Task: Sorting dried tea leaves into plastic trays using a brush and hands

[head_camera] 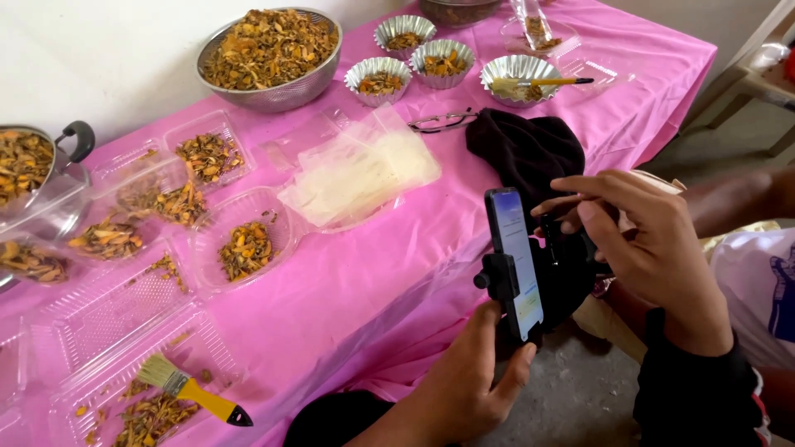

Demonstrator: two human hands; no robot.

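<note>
Left hand (464, 385) grips phone (515, 261); right hand (654, 248) on mount (563, 273).

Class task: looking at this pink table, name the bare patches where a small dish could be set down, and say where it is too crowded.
Bare pink tablecloth lies along the near edge, between the clear tray of dried pieces and the phone. Another strip runs between the steel bowl and the stack of clear bags. The left side, with plastic trays and the yellow-handled brush, is crowded.
</note>
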